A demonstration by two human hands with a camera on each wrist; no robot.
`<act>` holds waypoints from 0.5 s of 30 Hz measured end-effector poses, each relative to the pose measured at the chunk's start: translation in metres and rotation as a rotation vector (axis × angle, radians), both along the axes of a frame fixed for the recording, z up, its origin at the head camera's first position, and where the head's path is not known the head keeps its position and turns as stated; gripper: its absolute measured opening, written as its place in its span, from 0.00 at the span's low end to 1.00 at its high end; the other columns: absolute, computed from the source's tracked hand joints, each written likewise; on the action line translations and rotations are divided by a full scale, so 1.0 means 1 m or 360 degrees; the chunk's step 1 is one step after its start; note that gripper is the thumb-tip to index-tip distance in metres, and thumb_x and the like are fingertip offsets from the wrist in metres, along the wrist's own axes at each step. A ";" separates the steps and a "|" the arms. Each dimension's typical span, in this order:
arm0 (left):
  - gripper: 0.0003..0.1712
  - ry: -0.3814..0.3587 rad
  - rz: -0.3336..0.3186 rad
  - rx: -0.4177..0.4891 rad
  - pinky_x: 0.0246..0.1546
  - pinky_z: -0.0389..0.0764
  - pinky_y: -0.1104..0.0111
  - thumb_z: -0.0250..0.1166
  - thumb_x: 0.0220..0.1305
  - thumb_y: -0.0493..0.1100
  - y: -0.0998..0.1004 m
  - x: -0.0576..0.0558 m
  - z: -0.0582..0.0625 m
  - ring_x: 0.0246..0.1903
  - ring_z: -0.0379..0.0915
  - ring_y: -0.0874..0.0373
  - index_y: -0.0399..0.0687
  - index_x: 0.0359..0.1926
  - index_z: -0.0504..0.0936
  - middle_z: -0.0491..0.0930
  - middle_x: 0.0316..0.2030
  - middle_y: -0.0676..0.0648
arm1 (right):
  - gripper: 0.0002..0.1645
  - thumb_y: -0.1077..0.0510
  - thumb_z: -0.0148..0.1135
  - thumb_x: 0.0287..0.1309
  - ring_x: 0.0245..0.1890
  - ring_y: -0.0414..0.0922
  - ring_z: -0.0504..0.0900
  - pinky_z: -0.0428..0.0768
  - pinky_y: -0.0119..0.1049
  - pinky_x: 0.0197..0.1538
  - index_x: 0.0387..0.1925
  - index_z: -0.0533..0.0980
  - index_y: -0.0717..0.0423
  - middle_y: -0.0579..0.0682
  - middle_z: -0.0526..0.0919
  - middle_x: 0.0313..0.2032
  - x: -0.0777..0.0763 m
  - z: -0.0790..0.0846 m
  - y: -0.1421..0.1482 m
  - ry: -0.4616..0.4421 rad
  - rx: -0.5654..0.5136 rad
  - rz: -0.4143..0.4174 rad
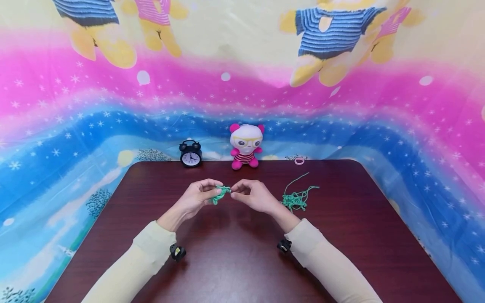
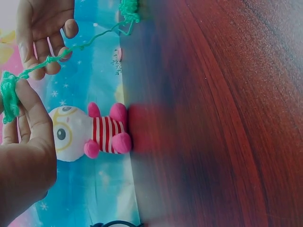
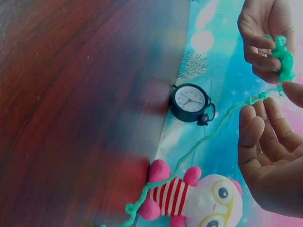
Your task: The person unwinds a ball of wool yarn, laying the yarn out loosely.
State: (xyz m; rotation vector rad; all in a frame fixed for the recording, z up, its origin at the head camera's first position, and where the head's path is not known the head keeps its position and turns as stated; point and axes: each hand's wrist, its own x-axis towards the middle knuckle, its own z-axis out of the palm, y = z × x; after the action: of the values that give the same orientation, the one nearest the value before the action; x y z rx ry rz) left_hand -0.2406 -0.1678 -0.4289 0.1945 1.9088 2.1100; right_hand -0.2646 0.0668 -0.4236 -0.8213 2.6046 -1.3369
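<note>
My left hand (image 1: 195, 197) pinches a small bundle of green yarn (image 1: 221, 194) between its thumb and fingers, raised over the table. Facing it, my right hand (image 1: 253, 195) has its thumb and curled fingers at the strand just beside the bundle. That green strand (image 3: 203, 139) runs from the bundle across the right fingers and trails down toward the table in the right wrist view. A loose, tangled heap of green yarn (image 1: 294, 201) lies on the table beside the right wrist, with two free lengths reaching out from it.
At the back edge of the dark wooden table (image 1: 227, 269) stand a black alarm clock (image 1: 191, 158) and a pink and white plush panda (image 1: 246, 145). A small pink ring (image 1: 299, 161) lies at the back right. A printed cloth (image 1: 235, 97) hangs behind the table.
</note>
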 end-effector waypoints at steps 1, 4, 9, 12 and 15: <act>0.17 0.0000 -0.0006 -0.0004 0.38 0.84 0.70 0.66 0.67 0.40 0.000 0.000 0.000 0.33 0.80 0.62 0.39 0.55 0.79 0.84 0.38 0.54 | 0.10 0.49 0.68 0.62 0.35 0.39 0.82 0.82 0.34 0.39 0.43 0.83 0.45 0.42 0.87 0.35 0.000 -0.001 -0.001 -0.0002 0.0005 0.0007; 0.23 0.0009 -0.0033 -0.0016 0.39 0.85 0.70 0.66 0.67 0.40 0.000 0.000 0.000 0.34 0.80 0.62 0.33 0.59 0.75 0.84 0.39 0.53 | 0.10 0.47 0.67 0.63 0.32 0.39 0.82 0.82 0.34 0.36 0.42 0.83 0.45 0.41 0.86 0.34 0.000 -0.002 -0.004 -0.0004 0.0019 0.0029; 0.28 0.0012 -0.0079 -0.0018 0.41 0.85 0.69 0.66 0.67 0.38 -0.001 0.001 0.000 0.37 0.81 0.61 0.29 0.63 0.71 0.83 0.40 0.51 | 0.09 0.48 0.63 0.67 0.27 0.42 0.79 0.79 0.36 0.32 0.39 0.82 0.47 0.43 0.83 0.29 -0.001 -0.002 -0.002 0.0015 0.0011 0.0019; 0.29 0.0006 -0.0116 -0.0045 0.44 0.85 0.67 0.66 0.67 0.38 -0.003 0.001 -0.001 0.38 0.83 0.61 0.31 0.65 0.71 0.84 0.41 0.50 | 0.08 0.50 0.63 0.68 0.27 0.43 0.79 0.79 0.37 0.32 0.39 0.83 0.47 0.44 0.82 0.28 -0.003 0.000 0.003 0.0030 -0.0016 -0.0040; 0.30 -0.0003 -0.0161 -0.0087 0.48 0.85 0.64 0.67 0.66 0.39 -0.004 0.002 -0.002 0.40 0.84 0.61 0.35 0.66 0.72 0.85 0.41 0.50 | 0.06 0.50 0.62 0.68 0.27 0.44 0.78 0.78 0.38 0.31 0.39 0.82 0.45 0.45 0.81 0.27 -0.006 0.004 0.009 0.0047 -0.0036 -0.0118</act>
State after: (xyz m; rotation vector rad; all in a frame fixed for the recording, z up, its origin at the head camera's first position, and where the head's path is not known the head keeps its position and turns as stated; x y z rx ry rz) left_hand -0.2389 -0.1719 -0.4309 0.2714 1.9110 1.9902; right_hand -0.2706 0.0756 -0.4200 -0.7606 2.6724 -1.3859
